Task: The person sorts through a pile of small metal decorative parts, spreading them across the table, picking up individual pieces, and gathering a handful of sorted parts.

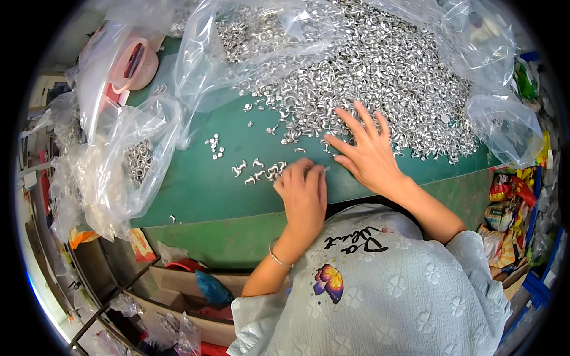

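Observation:
A large heap of small curved silver metal pieces covers the far right of the green tabletop. My right hand lies at the heap's near edge, open, its fingers spread over the pieces. Left of it, my left hand is closed with curled fingers close to the table. Whatever its fingertips hold is too small and hidden to make out. Just beyond and left of that hand lies a loose row of curved metal pieces. Further left sits a small cluster of compact silver pieces.
Clear plastic bags holding metal pieces hang at the table's left side, and more plastic sheeting lies at the back. A pink basket stands at the far left. Colourful packages are on the right; an open-topped compartment sits below.

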Motion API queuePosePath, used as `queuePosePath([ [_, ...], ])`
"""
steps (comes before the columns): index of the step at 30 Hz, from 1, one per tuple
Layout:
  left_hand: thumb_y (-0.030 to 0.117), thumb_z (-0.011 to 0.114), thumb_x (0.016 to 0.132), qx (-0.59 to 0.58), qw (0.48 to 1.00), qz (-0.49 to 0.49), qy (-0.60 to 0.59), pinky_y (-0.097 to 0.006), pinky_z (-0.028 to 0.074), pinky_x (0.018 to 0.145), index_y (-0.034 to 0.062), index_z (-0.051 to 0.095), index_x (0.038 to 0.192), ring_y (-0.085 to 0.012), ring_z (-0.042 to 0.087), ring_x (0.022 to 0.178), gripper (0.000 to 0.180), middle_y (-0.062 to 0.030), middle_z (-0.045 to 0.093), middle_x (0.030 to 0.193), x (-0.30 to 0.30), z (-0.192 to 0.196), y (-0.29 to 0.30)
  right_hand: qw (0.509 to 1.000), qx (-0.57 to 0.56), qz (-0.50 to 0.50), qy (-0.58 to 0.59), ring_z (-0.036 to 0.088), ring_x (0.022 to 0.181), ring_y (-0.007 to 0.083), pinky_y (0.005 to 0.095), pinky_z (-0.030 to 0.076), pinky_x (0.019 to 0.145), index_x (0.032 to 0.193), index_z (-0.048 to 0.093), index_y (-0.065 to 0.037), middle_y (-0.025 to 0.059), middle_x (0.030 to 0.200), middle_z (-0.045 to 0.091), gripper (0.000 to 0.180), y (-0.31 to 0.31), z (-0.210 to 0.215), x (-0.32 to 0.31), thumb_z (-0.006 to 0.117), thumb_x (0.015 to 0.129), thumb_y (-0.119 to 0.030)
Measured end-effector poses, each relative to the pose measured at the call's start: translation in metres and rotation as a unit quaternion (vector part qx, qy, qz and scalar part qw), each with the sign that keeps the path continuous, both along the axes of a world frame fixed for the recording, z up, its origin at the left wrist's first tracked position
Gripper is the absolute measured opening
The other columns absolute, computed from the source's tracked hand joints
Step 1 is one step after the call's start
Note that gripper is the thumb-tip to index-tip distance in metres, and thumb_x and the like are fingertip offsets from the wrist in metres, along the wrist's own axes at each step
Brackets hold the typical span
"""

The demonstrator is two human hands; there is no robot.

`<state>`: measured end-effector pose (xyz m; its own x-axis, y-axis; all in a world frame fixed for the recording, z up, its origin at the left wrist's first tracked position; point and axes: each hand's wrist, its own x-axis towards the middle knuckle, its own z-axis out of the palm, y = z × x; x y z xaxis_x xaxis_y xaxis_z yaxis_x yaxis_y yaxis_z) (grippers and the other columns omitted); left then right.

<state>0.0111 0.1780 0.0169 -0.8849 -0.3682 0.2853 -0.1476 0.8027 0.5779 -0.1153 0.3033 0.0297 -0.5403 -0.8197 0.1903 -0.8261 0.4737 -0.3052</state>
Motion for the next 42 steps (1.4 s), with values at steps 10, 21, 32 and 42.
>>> queuePosePath([
  [10, 0.002, 0.068, 0.078, 0.020, 1.000, 0.003, -0.023, -0.037, 0.033, 0.080, 0.0055, 0.064, 0.099, -0.0237, 0.052, 0.091, 0.022, -0.0075, 0.055, 0.099, 0.025, -0.005, 0.006, 1.000, 0.006, -0.016, -0.021, 0.029, 0.135, 0.0343, 0.0563, 0.020, 0.105, 0.112, 0.065, -0.013, 0.0103, 0.138, 0.042, 0.031, 0.026, 0.001, 0.018, 0.067, 0.081, -0.017],
  [21, 0.002, 0.066, 0.079, -0.015, 0.998, 0.053, -0.019, -0.038, 0.033, 0.086, 0.0081, 0.063, 0.104, -0.0243, 0.051, 0.095, 0.026, -0.0074, 0.055, 0.110, 0.027, -0.008, -0.003, 0.995, 0.079, 0.046, -0.044, 0.022, 0.140, 0.0347, 0.0594, 0.017, 0.107, 0.130, 0.052, -0.010, 0.0112, 0.147, 0.034, 0.056, 0.030, -0.010, 0.056, 0.066, 0.082, -0.035],
  [32, 0.007, 0.068, 0.080, -0.013, 0.999, 0.015, -0.047, -0.065, 0.009, 0.108, 0.0058, 0.058, 0.106, -0.0329, 0.043, 0.125, 0.028, -0.0091, 0.051, 0.123, 0.011, -0.003, -0.022, 0.992, 0.031, 0.126, 0.013, 0.028, 0.137, 0.0275, 0.0539, 0.022, 0.109, 0.129, 0.052, -0.008, 0.0061, 0.141, 0.042, 0.048, -0.033, -0.007, 0.022, 0.061, 0.087, -0.030],
  [42, 0.006, 0.067, 0.081, -0.011, 0.999, 0.041, 0.008, -0.060, 0.018, 0.108, 0.0060, 0.058, 0.110, -0.0332, 0.046, 0.119, 0.030, -0.0116, 0.050, 0.122, 0.002, -0.008, -0.037, 0.999, -0.025, -0.012, 0.024, 0.031, 0.135, 0.0321, 0.0559, 0.021, 0.106, 0.124, 0.055, -0.011, 0.0108, 0.136, 0.045, 0.046, -0.004, -0.002, 0.002, 0.068, 0.082, -0.022],
])
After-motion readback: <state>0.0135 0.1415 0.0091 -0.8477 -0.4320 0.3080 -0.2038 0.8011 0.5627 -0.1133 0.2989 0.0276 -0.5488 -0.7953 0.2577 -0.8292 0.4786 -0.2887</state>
